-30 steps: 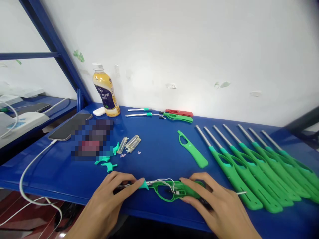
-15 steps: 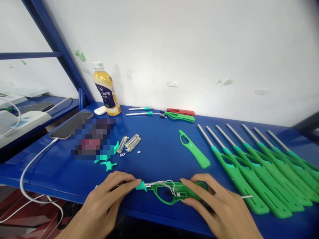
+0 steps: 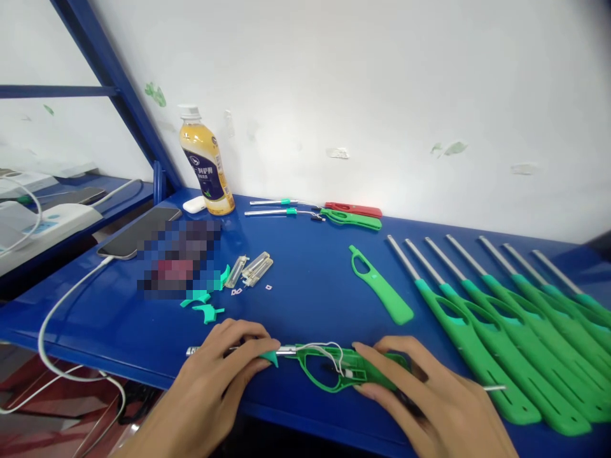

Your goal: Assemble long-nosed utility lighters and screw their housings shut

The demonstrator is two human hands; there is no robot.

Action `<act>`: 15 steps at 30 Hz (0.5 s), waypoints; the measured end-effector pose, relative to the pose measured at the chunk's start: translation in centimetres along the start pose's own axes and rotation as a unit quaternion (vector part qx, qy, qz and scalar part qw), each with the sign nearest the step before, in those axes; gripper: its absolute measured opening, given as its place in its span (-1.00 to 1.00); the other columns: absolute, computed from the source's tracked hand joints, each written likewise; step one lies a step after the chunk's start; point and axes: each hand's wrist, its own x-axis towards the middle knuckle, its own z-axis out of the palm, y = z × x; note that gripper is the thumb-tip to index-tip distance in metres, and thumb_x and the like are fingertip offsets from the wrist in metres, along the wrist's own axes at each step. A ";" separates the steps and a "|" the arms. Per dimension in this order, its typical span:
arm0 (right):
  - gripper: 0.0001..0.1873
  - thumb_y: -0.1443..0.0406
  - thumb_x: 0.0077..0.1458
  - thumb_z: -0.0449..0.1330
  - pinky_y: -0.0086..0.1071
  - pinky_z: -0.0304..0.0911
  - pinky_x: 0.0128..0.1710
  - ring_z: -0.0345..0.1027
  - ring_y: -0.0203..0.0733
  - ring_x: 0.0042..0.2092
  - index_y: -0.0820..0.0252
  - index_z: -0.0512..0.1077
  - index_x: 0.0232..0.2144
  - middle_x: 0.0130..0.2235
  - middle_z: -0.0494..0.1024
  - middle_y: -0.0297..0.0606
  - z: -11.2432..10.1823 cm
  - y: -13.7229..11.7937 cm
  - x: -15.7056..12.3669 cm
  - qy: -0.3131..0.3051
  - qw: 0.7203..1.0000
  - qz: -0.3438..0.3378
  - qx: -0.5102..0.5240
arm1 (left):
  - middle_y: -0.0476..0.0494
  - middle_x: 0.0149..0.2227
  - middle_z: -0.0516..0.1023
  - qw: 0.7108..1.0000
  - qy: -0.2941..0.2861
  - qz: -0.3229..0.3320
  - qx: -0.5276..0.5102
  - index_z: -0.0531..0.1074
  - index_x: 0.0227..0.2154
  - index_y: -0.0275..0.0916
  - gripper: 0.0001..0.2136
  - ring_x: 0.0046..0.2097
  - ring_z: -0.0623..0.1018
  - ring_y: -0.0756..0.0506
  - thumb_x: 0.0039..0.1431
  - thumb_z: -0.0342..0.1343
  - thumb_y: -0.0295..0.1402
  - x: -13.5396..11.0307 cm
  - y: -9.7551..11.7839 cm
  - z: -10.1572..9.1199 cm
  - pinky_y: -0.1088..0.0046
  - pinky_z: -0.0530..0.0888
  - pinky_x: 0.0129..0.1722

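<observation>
Near the table's front edge lies an opened green lighter handle (image 3: 317,380), with white wires and a small white part inside. A metal tube (image 3: 287,350) runs left from it, its far end showing beyond my left hand (image 3: 233,366). The fingers of that hand pinch a teal collar (image 3: 270,357) around the tube. My right hand (image 3: 415,388) grips the handle's right part between thumb and fingers. Past this hand pokes a thin pale rod (image 3: 495,388), and something dark shows beneath the palm. Behind the hands rests a loose green half shell (image 3: 382,286).
Several green lighters (image 3: 482,343) lie side by side at right. Clear tanks (image 3: 258,268) and teal triggers (image 3: 207,313) are at left-centre, by a blurred patch. Farther back are a bottle (image 3: 205,168), a phone (image 3: 138,232) on a white cable, a red handle (image 3: 356,209) and wired tubes (image 3: 272,212).
My left fingers and the teal collar have shifted slightly left relative to the handle, baring more metal tube. My right hand keeps its hold. The camera view has moved a little.
</observation>
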 end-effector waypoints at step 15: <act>-0.53 0.06 0.57 -0.07 -0.47 0.42 -0.59 0.57 -0.36 -0.49 -0.05 0.63 0.02 -0.13 0.67 -0.27 -0.1 0.0 0.0 -0.006 1.000 0.003 0.004 | -0.10 0.05 0.60 0.999 -0.026 0.042 0.018 0.53 0.18 0.12 -0.43 -0.08 0.58 -0.09 0.42 -0.12 -0.67 -0.3 0.2 -0.3 0.40 0.56 -0.11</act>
